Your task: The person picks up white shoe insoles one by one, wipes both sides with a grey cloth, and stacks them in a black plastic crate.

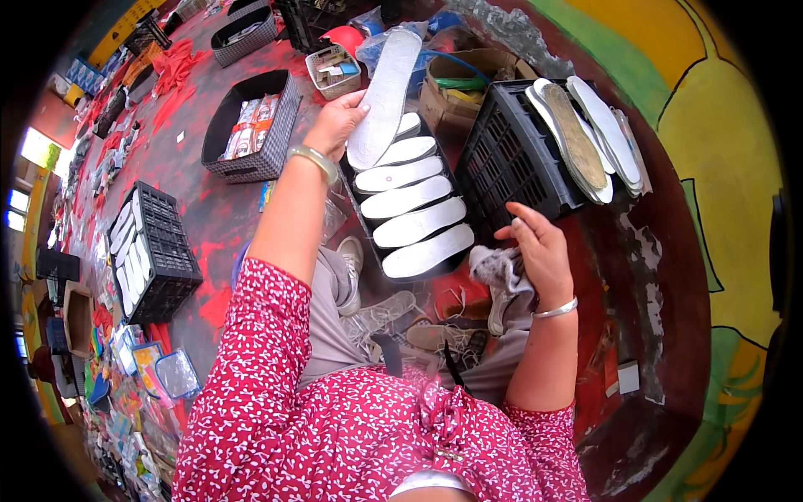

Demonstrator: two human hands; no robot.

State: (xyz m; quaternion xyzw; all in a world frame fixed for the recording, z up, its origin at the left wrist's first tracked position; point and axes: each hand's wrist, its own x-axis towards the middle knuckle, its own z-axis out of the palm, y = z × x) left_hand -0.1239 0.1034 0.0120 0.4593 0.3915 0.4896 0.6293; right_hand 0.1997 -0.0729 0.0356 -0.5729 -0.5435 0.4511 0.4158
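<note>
A white shoe insole [387, 100] is pinched near its middle between the thumb and fingers of my left hand [337, 124]. It stands tilted above a dark crate [365, 219] that holds a row of white insoles [418, 222]. My right hand [542, 251], holding nothing that I can see, has its fingers apart to the right of that crate. Just below its fingers a crumpled grey-white cloth [499, 268] rests by my knee. Whether the palm touches the cloth is hard to tell.
A black crate [510, 159] at the right carries more insoles, one with a brown face [577, 138]. Behind stand a cardboard box [452, 96] and a small basket [337, 82]. Farther left are a checked bin [251, 167] and another black crate [167, 268]. Shoes [439, 336] lie between my legs.
</note>
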